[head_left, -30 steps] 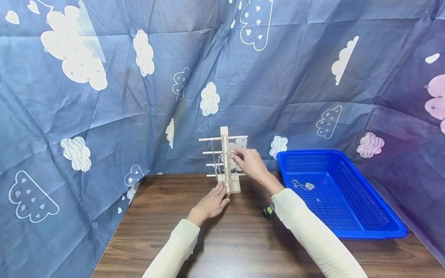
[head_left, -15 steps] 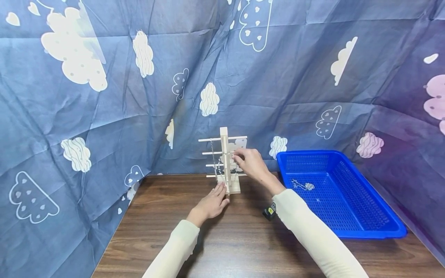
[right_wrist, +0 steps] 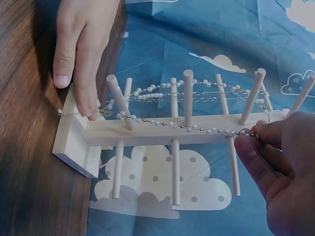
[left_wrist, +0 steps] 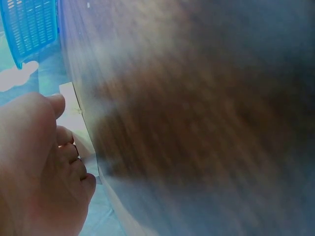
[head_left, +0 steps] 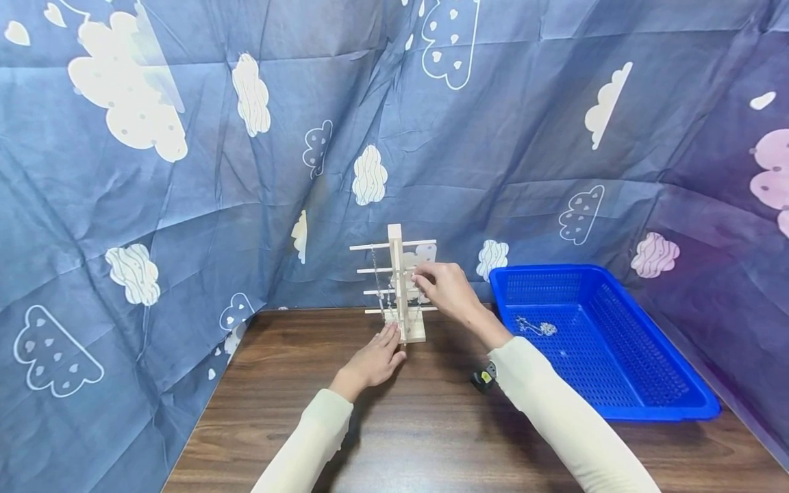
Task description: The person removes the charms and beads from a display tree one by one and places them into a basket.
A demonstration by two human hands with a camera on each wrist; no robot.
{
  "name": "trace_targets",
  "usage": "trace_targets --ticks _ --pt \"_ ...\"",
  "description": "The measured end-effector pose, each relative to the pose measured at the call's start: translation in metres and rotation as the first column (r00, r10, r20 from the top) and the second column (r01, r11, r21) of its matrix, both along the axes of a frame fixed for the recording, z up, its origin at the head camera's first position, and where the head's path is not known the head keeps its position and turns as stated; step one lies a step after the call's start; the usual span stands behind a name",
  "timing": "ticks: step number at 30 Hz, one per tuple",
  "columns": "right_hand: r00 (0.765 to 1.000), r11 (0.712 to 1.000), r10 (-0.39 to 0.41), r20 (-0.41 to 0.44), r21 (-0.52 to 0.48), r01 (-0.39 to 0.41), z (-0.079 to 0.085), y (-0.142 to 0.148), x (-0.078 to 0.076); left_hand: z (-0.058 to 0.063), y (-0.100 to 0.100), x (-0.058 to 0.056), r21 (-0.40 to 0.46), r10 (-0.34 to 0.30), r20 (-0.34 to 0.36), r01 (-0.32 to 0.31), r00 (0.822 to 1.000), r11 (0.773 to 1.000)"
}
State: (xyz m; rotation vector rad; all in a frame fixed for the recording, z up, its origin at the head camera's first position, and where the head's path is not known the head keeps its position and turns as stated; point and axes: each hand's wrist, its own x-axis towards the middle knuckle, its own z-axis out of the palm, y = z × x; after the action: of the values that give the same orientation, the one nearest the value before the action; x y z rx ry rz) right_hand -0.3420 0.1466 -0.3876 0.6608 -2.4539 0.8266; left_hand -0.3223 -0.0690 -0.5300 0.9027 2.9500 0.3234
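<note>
A pale wooden stand [head_left: 395,253] with round pegs stands upright at the back of the table. In the right wrist view, my right hand [right_wrist: 280,167] pinches one end of a beaded necklace [right_wrist: 189,129] between thumb and forefinger. Its strand runs along the post [right_wrist: 162,132] toward the base, where another end lies by the left fingers. My left hand [head_left: 372,359] rests with straight fingers on the stand's base [right_wrist: 74,142]. Other necklaces, one a pearl-like strand [right_wrist: 152,88], hang from the pegs; a chain [head_left: 375,267] drops from the top left peg.
A blue plastic basket [head_left: 498,287] sits on the right of the brown wooden table [head_left: 277,356], holding a silvery necklace [head_left: 547,329]. A blue cloud-patterned cloth [head_left: 296,171] hangs right behind the stand. A small black device [head_left: 483,378] is at the right wrist.
My right forearm and sleeve have shifted slightly to the right, while the right fingers stay at the same height beside the post. My left hand has kept its place on the base.
</note>
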Motion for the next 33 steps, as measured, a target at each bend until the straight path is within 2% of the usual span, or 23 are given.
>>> trace_targets --ticks 18,33 --pt "0.999 0.999 0.04 0.006 0.026 -0.04 0.007 0.0 0.021 0.001 0.0 0.001 -0.02 0.002 0.013 -0.001 1.0 1.0" --pt "0.993 0.994 0.1 -0.061 0.043 -0.098 0.007 -0.001 0.036 -0.002 0.0 -0.001 -0.003 -0.005 0.008 0.005 1.0 1.0"
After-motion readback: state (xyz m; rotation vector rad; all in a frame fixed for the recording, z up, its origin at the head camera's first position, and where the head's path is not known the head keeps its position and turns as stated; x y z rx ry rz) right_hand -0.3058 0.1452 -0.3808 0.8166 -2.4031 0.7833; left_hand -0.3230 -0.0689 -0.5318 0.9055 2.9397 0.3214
